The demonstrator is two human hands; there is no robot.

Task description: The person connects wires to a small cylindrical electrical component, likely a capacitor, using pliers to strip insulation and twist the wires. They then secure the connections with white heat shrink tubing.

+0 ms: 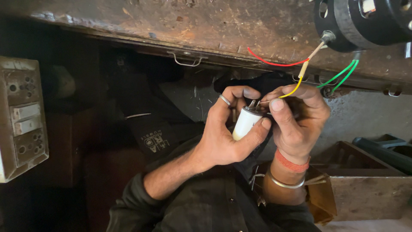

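The left hand (223, 135) is closed around a small white plastic cylinder with metal terminals (245, 122), held in the air below the front edge of the worn wooden bench (206, 30). The right hand (296, 118) pinches a thin yellow wire (296, 86) at the terminals. Farther off, that wire, a red wire (274, 63) and green wires (341, 75) run to a black round motor (365, 21) at the bench's right end.

Counter (240, 30): worn, rust-stained surface along the 12 o'clock edge. A black motor (365, 21) rests on it at 1 o'clock, with red, yellow and green wires leaving the housing.
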